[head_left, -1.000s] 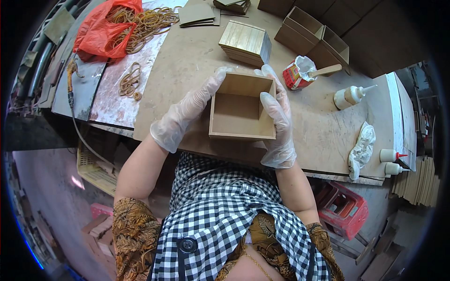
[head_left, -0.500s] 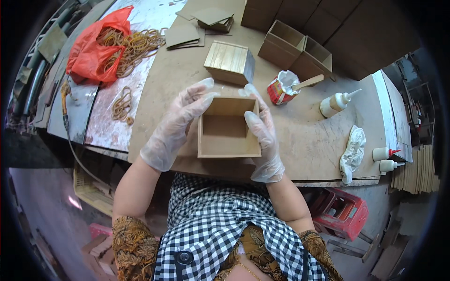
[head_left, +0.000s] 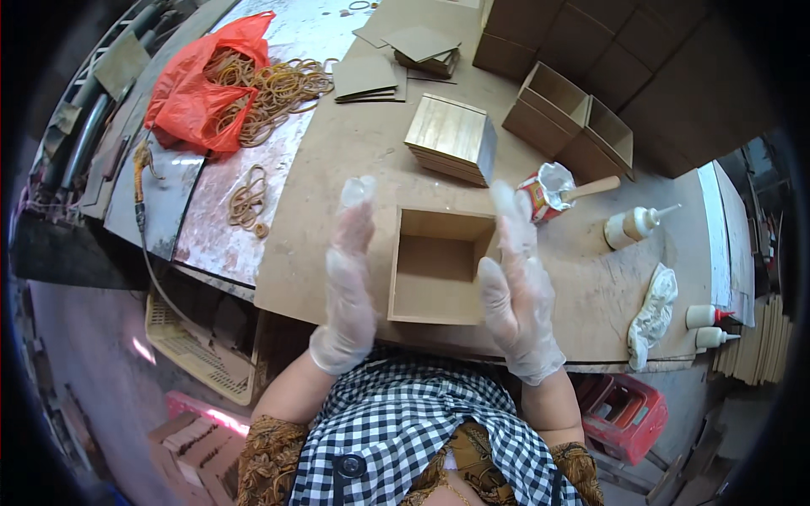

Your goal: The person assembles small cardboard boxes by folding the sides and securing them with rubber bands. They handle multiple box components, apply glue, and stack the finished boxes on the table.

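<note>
An open-topped wooden box [head_left: 439, 266] sits on the brown board near the table's front edge. My left hand [head_left: 350, 274], in a thin clear glove, is held flat just left of the box, apart from it. On the box's right side my right hand [head_left: 516, 287], also gloved, stands with fingers spread and does not touch the wood. Neither hand holds anything.
A closed wooden box [head_left: 451, 139] lies behind the open one. Further back are more open boxes [head_left: 569, 114], cut board pieces [head_left: 396, 63], a red bag with rubber bands [head_left: 215, 80], a glue can with a stick [head_left: 548, 192], glue bottles [head_left: 633, 223] and a rag [head_left: 654, 312].
Both hands gripped the box's sides earlier; now they have let go and drawn apart to either side. The box rests on the board.
</note>
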The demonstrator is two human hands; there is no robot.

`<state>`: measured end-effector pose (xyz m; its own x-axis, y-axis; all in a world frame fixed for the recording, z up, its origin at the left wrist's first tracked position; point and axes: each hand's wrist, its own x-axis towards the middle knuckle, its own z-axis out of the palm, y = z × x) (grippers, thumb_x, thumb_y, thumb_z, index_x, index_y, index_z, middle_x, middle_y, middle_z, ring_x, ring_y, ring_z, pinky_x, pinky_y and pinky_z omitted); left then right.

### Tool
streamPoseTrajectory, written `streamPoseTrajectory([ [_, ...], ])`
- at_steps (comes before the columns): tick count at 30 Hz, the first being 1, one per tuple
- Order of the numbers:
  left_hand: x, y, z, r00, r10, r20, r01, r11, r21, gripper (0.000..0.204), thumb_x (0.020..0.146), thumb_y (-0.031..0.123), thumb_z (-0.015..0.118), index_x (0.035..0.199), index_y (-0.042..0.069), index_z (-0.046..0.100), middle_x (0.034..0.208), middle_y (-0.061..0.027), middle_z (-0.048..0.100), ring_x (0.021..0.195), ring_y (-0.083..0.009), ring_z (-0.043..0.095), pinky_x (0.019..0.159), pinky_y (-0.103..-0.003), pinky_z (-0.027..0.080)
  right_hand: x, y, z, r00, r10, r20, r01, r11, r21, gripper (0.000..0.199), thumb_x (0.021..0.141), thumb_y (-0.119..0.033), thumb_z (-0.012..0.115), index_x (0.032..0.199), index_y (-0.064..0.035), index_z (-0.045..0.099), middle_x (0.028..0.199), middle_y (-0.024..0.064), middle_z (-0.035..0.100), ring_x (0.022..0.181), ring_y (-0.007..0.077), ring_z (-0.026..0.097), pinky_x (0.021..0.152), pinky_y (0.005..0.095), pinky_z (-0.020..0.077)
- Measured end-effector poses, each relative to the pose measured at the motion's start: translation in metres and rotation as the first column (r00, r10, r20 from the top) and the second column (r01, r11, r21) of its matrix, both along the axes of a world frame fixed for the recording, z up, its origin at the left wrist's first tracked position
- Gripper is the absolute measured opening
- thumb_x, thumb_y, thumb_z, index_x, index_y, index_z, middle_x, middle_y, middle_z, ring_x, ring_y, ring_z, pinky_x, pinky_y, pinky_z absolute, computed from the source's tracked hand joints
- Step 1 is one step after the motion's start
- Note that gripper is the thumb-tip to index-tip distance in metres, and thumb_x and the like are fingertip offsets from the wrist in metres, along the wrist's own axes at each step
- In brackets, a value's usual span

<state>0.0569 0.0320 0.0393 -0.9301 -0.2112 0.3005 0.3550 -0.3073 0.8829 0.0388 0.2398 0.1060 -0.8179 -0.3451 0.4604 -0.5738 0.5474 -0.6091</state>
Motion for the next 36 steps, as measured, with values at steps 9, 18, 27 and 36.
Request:
streamPoseTrajectory([
  [9, 0.004, 0.019, 0.009, 0.990, -0.138, 0.016, 0.137, 0.989, 0.064, 0.077, 0.103, 0.057, 0.030, 0.155, 0.004, 0.009, 0.158, -0.0186, 0.024, 0.146, -0.0267, 0.026, 0.120, -0.040, 0.019, -0.003, -0.010, 0.014, 0.999, 0.021, -0.049, -0.002, 0.935, 0.353, 0.058, 0.087, -0.007, 0.060, 0.140, 0.0100, 0.043, 0.144, 0.0271, 0.045, 0.134, 0.0470, 0.043, 0.109, 0.0482, 0.0386],
  [18, -0.004, 0.010, 0.033, 0.981, -0.194, 0.020, 0.193, 0.957, -0.218, 0.072, 0.099, 0.017, 0.049, 0.158, 0.014, 0.007, 0.161, -0.0181, 0.019, 0.146, -0.0270, 0.026, 0.119, -0.045, 0.021, -0.004, -0.010, 0.019, 1.000, 0.000, -0.010, 0.005, 0.890, 0.455, 0.063, 0.085, -0.008, 0.061, 0.143, 0.0068, 0.040, 0.145, 0.0249, 0.044, 0.136, 0.0452, 0.041, 0.109, 0.0512, 0.0381],
  [27, -0.004, 0.011, 0.016, 0.975, -0.212, 0.061, 0.207, 0.976, 0.072, 0.078, 0.091, -0.004, 0.049, 0.156, 0.006, 0.007, 0.154, -0.0191, 0.032, 0.143, -0.0247, 0.030, 0.119, -0.040, 0.020, -0.005, -0.010, 0.025, 1.000, 0.015, 0.019, -0.022, 0.881, 0.472, 0.064, 0.084, -0.007, 0.061, 0.143, 0.0068, 0.040, 0.145, 0.0253, 0.044, 0.136, 0.0447, 0.042, 0.110, 0.0515, 0.0363],
  [36, -0.004, 0.009, 0.019, 0.978, -0.188, 0.090, 0.195, 0.978, -0.076, 0.079, 0.091, 0.000, 0.046, 0.158, 0.012, 0.005, 0.156, -0.0213, 0.027, 0.143, -0.0273, 0.030, 0.119, -0.045, 0.023, -0.006, -0.008, 0.022, 1.000, 0.012, 0.005, -0.013, 0.864, 0.503, 0.063, 0.082, -0.007, 0.062, 0.141, 0.0068, 0.043, 0.144, 0.0253, 0.046, 0.136, 0.0440, 0.043, 0.111, 0.0525, 0.0351],
])
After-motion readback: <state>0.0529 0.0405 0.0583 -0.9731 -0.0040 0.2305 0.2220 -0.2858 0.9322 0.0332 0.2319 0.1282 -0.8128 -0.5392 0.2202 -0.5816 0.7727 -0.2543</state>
